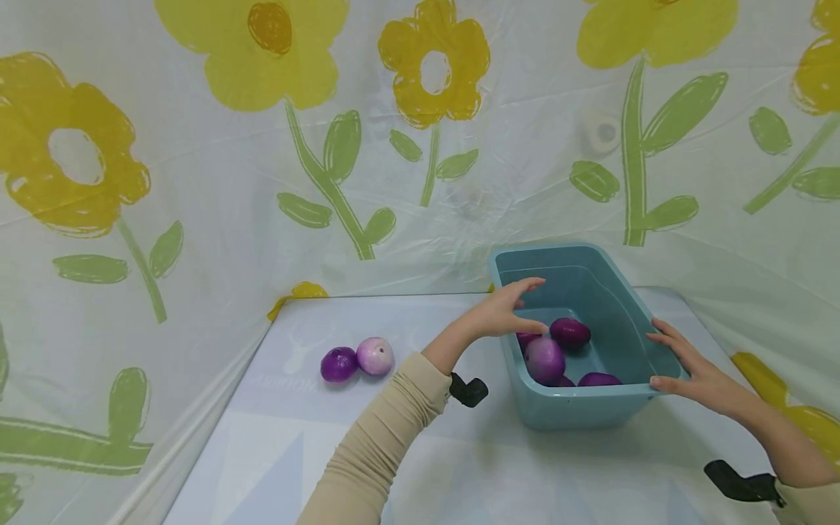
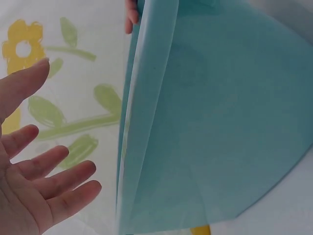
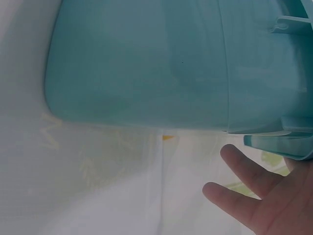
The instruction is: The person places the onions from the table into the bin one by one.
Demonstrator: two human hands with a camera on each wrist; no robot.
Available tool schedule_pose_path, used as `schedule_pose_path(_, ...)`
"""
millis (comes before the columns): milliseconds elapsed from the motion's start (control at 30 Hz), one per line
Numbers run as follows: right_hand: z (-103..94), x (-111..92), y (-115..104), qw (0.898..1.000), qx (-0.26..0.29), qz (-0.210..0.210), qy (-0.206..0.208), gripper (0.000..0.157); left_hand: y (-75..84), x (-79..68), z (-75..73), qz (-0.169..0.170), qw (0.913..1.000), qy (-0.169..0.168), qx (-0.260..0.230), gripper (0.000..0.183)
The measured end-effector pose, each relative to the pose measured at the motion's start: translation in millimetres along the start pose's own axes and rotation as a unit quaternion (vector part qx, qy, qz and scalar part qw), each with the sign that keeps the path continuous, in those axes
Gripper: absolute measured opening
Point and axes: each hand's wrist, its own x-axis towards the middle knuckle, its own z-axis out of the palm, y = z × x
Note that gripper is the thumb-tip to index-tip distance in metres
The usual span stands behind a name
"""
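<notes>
A teal plastic bin (image 1: 584, 405) stands on the right of the table, with several red onions (image 1: 545, 361) inside, gathered toward its near left part. My left hand (image 1: 505, 313) hangs over the bin's left rim, thumb and fingers spread apart, holding nothing. In the left wrist view its palm and loose fingers show beside the bin wall. At the near right corner, my right hand (image 1: 695, 375) touches the rim with its thumb and extended fingers. Two of its fingers stick out straight outside the bin in the right wrist view; the rest are hidden by the rim.
Two more red onions, a dark one (image 1: 339, 364) and a paler one (image 1: 375, 356), lie side by side on the white table (image 1: 262, 437) to the left. A flower-printed curtain (image 1: 525, 182) hangs behind the table and along its sides.
</notes>
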Motion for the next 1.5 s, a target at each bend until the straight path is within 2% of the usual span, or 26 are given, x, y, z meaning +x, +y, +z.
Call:
schedule_pose_path(200, 0.7, 0, 1, 1.0, 0.005, 0.0, -0.002, 0.067, -3.5, -6.4, -3.0, -0.005, 0.9999, 0.015, -0.004, 0.076)
schedule_pose_path(400, 1.1, 1, 0, 1.0, 0.006, -0.001, -0.003, 0.067, -12.2, -19.4, -10.5, -0.013, 0.9991, 0.037, -0.019, 0.073)
schedule_pose_path(600, 0.9, 0, 1, 1.0, 0.007, 0.0, -0.001, 0.068, -29.0, -37.9, -19.0, -0.019, 0.9964, 0.073, -0.039, 0.071)
schedule_pose_path(800, 1.0, 0, 0, 1.0, 0.01, -0.003, 0.0, 0.067, -50.1, -61.8, -26.9, -0.042, 0.9914, 0.114, -0.049, 0.071)
schedule_pose_path(1067, 1.3, -1, 2, 1.0, 0.009, -0.002, 0.001, 0.068, -80.7, -98.4, -37.8, -0.081, 0.9798, 0.172, -0.061, 0.07)
schedule_pose_path(1200, 1.2, -1, 1, 1.0, 0.004, 0.002, 0.002, 0.068, -95.1, -114.7, -41.9, -0.099, 0.9716, 0.198, -0.084, 0.07)
schedule_pose_path(1500, 0.6, 0, 2, 1.0, 0.0, 0.006, 0.004, 0.066, -125.4, -141.2, -43.8, -0.148, 0.9522, 0.243, -0.112, 0.069)
